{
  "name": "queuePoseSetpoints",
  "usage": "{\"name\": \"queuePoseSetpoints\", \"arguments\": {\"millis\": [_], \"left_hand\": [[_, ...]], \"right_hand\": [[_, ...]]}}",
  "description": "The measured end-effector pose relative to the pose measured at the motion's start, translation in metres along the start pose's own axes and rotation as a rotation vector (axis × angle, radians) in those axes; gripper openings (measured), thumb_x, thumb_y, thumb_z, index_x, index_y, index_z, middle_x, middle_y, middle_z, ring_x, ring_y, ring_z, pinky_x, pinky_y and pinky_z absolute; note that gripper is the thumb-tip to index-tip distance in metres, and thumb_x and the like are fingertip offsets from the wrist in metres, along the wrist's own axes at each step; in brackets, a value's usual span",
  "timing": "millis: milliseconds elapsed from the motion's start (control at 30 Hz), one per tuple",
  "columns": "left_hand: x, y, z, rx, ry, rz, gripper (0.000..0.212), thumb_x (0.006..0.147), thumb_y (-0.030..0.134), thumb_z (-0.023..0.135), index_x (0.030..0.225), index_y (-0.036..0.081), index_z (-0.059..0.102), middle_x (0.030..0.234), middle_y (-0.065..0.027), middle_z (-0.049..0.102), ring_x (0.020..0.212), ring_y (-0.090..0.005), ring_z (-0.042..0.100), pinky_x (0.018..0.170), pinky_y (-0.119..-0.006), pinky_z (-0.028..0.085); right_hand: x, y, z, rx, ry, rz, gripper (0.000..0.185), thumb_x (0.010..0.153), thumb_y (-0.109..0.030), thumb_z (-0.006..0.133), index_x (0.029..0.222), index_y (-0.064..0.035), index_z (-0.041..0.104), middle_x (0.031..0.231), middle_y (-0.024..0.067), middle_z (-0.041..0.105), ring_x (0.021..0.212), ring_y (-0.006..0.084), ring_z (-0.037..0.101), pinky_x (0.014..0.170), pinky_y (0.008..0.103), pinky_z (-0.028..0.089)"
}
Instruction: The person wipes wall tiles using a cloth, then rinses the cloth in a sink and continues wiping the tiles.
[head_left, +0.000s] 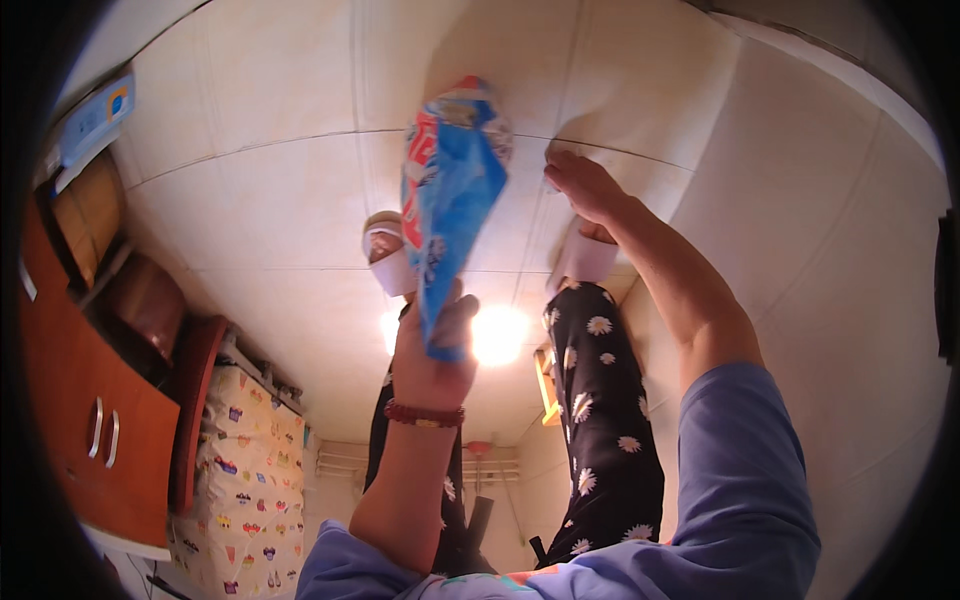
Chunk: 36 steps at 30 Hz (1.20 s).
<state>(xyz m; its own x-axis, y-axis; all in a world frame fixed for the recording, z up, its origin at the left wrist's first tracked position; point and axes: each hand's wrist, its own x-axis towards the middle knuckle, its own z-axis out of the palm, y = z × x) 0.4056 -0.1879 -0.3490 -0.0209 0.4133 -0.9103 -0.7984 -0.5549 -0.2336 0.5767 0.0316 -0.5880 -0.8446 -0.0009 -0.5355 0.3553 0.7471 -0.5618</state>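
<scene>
My left hand (439, 349) grips the narrow end of a blue plastic packaging bag (461, 180) with red and white print. The bag is crumpled, stretches away from me above the floor and is partly blurred. What it contains is hidden. My right hand (589, 187) is to the right of the bag, low over the tiled floor (270, 202), beside my right foot. Its fingers are curled together, and a small pale bluish piece (553, 185) shows at the fingertips; its kind cannot be made out.
My slippered feet, the left slipper (391, 266) and right slipper (589, 255), stand on the tiles. Left are an orange-brown cabinet (112, 420), a dark red round-edged board (196, 412) and a patterned cloth cover (251, 480). A yellow wooden object (550, 390) stands behind my right leg.
</scene>
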Motion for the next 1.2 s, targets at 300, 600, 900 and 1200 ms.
{"name": "queuePoseSetpoints", "arguments": {"millis": [300,600,900,1200], "left_hand": [[0.004,-0.016,-0.013,-0.082,-0.084,-0.109,0.028,0.098,0.009,0.055,0.123,-0.002,0.050,0.081,0.0015,0.041,0.064,-0.0052,0.040,0.054,-0.015,0.037],[0.006,-0.039,0.003,0.025,-0.167,-0.107,0.036,0.099,0.007,0.050,0.133,-0.005,0.046,0.086,0.0011,0.044,0.065,-0.0041,0.041,0.049,-0.014,0.035],[0.009,-0.060,0.009,0.075,-0.245,-0.089,0.042,0.099,0.010,0.052,0.138,-0.003,0.043,0.087,0.0007,0.045,0.066,-0.0029,0.040,0.048,-0.013,0.033],[0.011,-0.086,0.020,0.208,-0.227,-0.093,0.040,0.100,0.017,0.053,0.133,-0.003,0.043,0.080,0.0005,0.040,0.063,-0.0061,0.037,0.045,-0.016,0.030]], "right_hand": [[0.008,0.143,-0.149,-0.094,0.713,0.763,0.020,0.082,-0.001,0.051,0.093,-0.0120,0.063,0.105,0.0158,0.060,0.098,0.0371,0.060,0.081,0.0485,0.051],[-0.067,0.055,0.025,-0.089,0.386,0.372,0.025,0.079,0.005,0.053,0.102,-0.0052,0.055,0.109,0.0166,0.056,0.108,0.0346,0.056,0.086,0.0460,0.051],[-0.015,0.122,-0.052,0.127,0.834,0.493,0.024,0.078,0.004,0.051,0.096,-0.0099,0.059,0.098,0.0121,0.058,0.096,0.0355,0.057,0.083,0.0450,0.049],[-0.056,0.044,0.022,0.020,0.225,0.157,0.015,0.086,-0.006,0.056,0.101,-0.0046,0.059,0.112,0.0135,0.060,0.109,0.0330,0.057,0.090,0.0432,0.050]]}}
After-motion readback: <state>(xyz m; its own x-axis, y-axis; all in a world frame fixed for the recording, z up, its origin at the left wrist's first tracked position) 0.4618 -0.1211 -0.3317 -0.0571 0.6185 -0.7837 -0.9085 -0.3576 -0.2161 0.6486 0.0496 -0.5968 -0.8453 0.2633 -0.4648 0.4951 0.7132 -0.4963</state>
